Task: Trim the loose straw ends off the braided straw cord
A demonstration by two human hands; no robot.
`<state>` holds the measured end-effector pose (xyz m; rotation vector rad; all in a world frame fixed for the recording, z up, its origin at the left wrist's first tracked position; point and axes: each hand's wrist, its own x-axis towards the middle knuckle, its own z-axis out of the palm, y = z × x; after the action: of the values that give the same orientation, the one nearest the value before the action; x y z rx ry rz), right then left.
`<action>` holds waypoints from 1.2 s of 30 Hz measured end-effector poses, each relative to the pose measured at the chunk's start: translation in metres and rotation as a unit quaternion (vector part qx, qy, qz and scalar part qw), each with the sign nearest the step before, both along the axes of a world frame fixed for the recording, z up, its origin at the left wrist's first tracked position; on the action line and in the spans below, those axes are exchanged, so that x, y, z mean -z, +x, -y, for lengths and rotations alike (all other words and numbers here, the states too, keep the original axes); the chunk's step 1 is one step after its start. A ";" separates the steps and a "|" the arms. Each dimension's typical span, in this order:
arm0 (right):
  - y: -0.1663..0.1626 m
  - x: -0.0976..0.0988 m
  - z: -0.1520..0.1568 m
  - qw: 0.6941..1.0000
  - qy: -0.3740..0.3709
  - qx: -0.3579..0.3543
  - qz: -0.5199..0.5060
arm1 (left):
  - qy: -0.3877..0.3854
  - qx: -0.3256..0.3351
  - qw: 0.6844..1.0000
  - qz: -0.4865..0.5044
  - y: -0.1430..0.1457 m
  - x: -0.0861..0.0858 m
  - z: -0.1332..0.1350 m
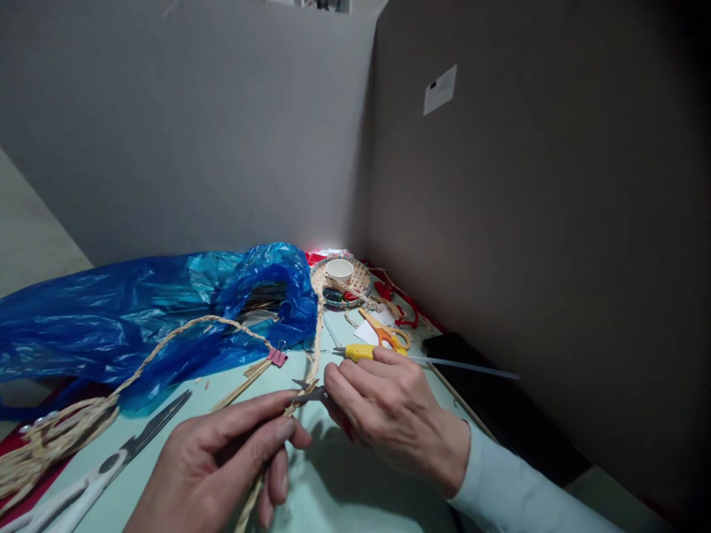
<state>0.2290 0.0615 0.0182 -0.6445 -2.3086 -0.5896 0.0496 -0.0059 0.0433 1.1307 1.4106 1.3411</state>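
Observation:
My left hand (pixel 233 451) pinches a pale braided straw cord (pixel 317 340) between thumb and fingers. From there the cord runs away from me up to the basket, and its near end hangs below the hand. My right hand (pixel 383 407) is closed around small scissors (pixel 311 396), their dark blades parted. The blades lie at the cord just beyond my left fingertips; whether they touch it I cannot tell. Most of the scissor handles are hidden in the right fist, with a bit of red showing beneath.
Large white-handled scissors (pixel 114 463) lie at left beside a coil of braided cord (pixel 55 444). A pink binder clip (pixel 276 357) grips that cord's end. A blue plastic bag (pixel 167 318) stands behind. Orange scissors (pixel 389 334), a yellow-handled tool (pixel 360 352) and a round basket (pixel 361 281) holding a cup (pixel 339 271) are farther back.

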 end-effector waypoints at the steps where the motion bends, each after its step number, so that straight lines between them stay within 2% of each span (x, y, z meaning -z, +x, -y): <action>1: 0.000 0.000 0.000 1.000 0.001 0.001 -0.001 | -0.002 0.001 1.000 0.003 0.000 0.000 0.001; 6: 0.001 0.000 0.001 1.000 -0.010 -0.002 -0.003 | -0.011 0.011 1.000 0.014 0.001 -0.003 0.000; 9: -0.002 0.004 0.002 0.998 -0.030 -0.054 -0.015 | -0.016 0.029 0.999 0.034 -0.001 -0.002 -0.001; 11: -0.004 0.005 0.001 0.990 -0.084 -0.089 -0.067 | -0.040 0.036 0.997 0.059 -0.003 0.001 -0.003; 12: -0.004 0.005 0.000 0.980 -0.136 -0.093 -0.112 | -0.055 0.036 0.995 0.073 -0.005 0.003 -0.004; 13: -0.005 0.004 -0.002 0.960 -0.202 -0.093 -0.170 | -0.068 0.037 0.993 0.084 -0.006 0.004 -0.004; 14: -0.005 0.003 -0.005 0.926 -0.292 -0.084 -0.222 | -0.078 0.038 0.992 0.090 -0.007 0.005 -0.005; 15: -0.004 0.001 -0.008 0.879 -0.385 -0.074 -0.272 | -0.086 0.041 0.991 0.090 -0.008 0.006 -0.005; 17: -0.002 -0.004 -0.013 0.759 -0.543 -0.080 -0.350 | -0.097 0.047 0.992 0.070 -0.009 0.008 -0.006; 19: -0.001 -0.007 -0.017 0.660 -0.635 -0.118 -0.384 | -0.101 0.048 0.994 0.014 -0.008 0.009 -0.006; 20: 0.000 -0.009 -0.017 0.627 -0.661 -0.141 -0.387 | -0.092 0.048 0.994 -0.023 -0.007 0.009 -0.006; 22: 0.000 -0.011 -0.016 0.595 -0.681 -0.177 -0.388 | -0.064 0.049 0.992 -0.092 -0.003 0.011 -0.006; 25: 0.000 -0.014 -0.011 0.585 -0.677 -0.203 -0.397 | -0.061 0.076 0.989 -0.108 0.000 0.014 -0.007; 29: -0.001 -0.016 -0.005 0.578 -0.672 -0.248 -0.391 | -0.154 0.160 0.973 0.060 0.002 0.015 -0.006; 31: -0.002 -0.016 -0.004 0.574 -0.673 -0.258 -0.388 | -0.173 0.180 0.962 0.112 0.002 0.015 -0.004; 36: -0.003 -0.010 -0.010 0.587 -0.674 -0.228 -0.387 | -0.151 0.129 0.972 0.125 0.002 0.015 -0.001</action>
<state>0.2259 0.0711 0.0278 -0.6332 -1.4989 1.5870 0.0518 -0.0050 0.0287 0.8752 1.1890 1.0047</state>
